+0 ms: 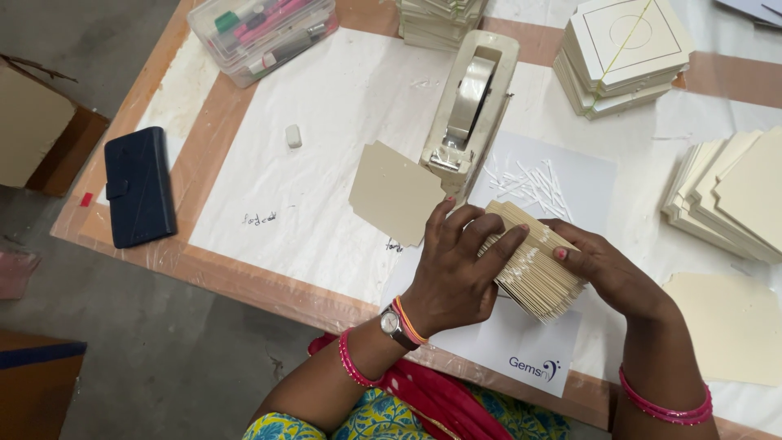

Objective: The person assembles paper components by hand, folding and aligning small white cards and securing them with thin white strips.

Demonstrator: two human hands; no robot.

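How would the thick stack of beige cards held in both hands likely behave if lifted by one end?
The stack of cards would probably fan or slip apart, since its edges already splay. Both the left hand and right hand steady it. Each card looks stiff.

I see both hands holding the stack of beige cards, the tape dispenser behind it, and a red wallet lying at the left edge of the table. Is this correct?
Not quite: the wallet is dark blue, not red, as the head view shows. The rest holds: the left hand and right hand both hold the stack of beige cards, the tape dispenser stands behind it, and the wallet lies at the left edge of the table.
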